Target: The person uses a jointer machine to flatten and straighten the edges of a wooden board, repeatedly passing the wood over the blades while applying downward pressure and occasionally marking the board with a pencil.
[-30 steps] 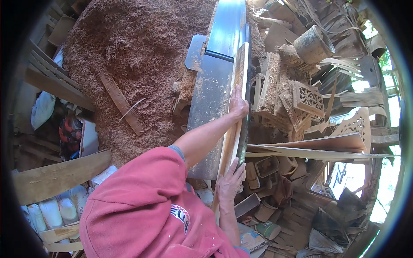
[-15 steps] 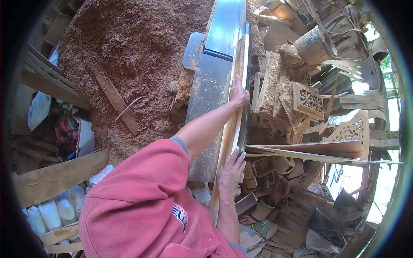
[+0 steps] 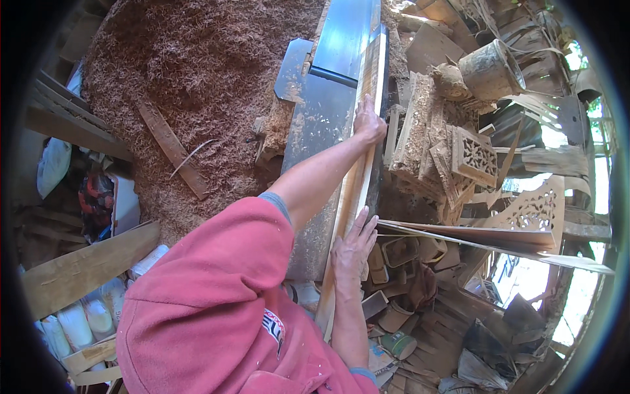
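A long pale wooden board (image 3: 371, 65) lies lengthwise on a planer's metal bed (image 3: 312, 125), along a dark fence at its right side. Farther up, my left hand (image 3: 369, 123) grips the board with bent fingers, its forearm crossing the bed. Lower down, my right hand (image 3: 351, 253) rests on the board, fingers stretched out toward the far end. A dark slot separates the near bed from the shiny far bed (image 3: 341, 33).
A shavings heap (image 3: 190, 79) with a loose plank (image 3: 167, 144) fills the left. Scrap wood, a dusty bucket (image 3: 491, 69), carved panels (image 3: 476, 157) and thin sheets (image 3: 499, 238) crowd the right. Planks and white bags (image 3: 79, 322) lie lower left.
Both my hands and the board have moved forward along the bed, away from me. The board's front end reaches farther onto the far bed.
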Tool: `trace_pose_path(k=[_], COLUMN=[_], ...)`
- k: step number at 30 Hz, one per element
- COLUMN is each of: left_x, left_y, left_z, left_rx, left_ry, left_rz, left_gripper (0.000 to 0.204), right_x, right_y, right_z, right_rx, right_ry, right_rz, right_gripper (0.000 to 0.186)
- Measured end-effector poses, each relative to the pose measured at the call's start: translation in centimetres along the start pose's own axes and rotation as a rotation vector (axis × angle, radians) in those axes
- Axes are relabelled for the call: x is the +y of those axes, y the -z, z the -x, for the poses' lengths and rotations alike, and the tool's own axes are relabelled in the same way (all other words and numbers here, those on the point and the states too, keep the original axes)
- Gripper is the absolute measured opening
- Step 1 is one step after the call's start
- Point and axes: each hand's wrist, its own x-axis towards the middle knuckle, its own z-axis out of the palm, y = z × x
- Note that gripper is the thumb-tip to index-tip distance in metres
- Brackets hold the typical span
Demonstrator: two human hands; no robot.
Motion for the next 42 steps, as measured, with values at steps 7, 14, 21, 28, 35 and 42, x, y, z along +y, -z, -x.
trace_pose_path(k=[7,14,21,28,35,42], left_x=[0.3,0.9,1.1,1.9,2.4,3.1], left_y=[-0.1,0.1,-0.2,-0.1,-0.3,0.2], left_z=[-3.0,-5.7,-8.6,-11.0,-15.6,-20.2], left_rx=[0.023,0.032,0.082,0.118,0.144,0.128], left_ry=[0.01,0.022,0.006,0.001,-0.009,-0.01], left_rz=[0.013,0.032,0.001,-0.03,-0.071,-0.104], left_gripper=[0.079,0.08,0.078,0.075,0.071,0.065], right_x=[-0.2,-0.7,-1.3,-1.6,-2.1,-2.9], right_y=[-0.3,-0.3,-0.4,-0.5,-0.6,-1.1], right_z=[-2.7,-5.3,-7.7,-10.3,-14.1,-18.3], right_rx=[0.002,-0.07,-0.066,-0.061,-0.059,0.024], right_ry=[0.038,0.03,0.035,0.034,0.022,0.049], right_rz=[0.006,0.022,-0.001,0.002,-0.012,0.001], right_gripper=[0.1,0.101,0.097,0.096,0.095,0.09])
